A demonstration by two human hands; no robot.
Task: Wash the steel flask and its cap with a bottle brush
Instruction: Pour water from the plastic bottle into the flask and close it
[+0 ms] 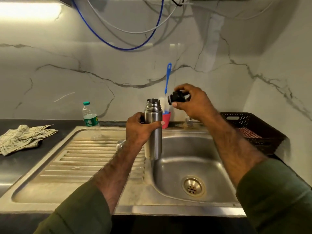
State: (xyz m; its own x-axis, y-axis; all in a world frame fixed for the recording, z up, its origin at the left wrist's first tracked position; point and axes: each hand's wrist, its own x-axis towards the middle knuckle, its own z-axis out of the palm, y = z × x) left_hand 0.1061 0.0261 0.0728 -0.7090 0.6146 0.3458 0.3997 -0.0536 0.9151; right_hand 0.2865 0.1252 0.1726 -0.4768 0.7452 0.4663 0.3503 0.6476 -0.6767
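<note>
My left hand [141, 129] grips the steel flask [154, 139] around its upper body and holds it upright over the left rim of the sink basin [185, 159]. The flask's threaded mouth is uncovered. My right hand [189, 102] holds the black cap [175, 97] in its fingertips, to the right of the mouth and slightly above it, apart from the flask. The bottle brush [168, 78], with a blue handle, stands in a red cup [166, 119] behind the flask; the flask hides part of its bristles.
A ribbed steel drainboard [81, 159] lies left of the basin. A plastic water bottle with a green cap [90, 117] stands at its back edge. A checked cloth [23, 137] lies on the dark counter at far left. A dark perforated basket [253, 130] sits at the right.
</note>
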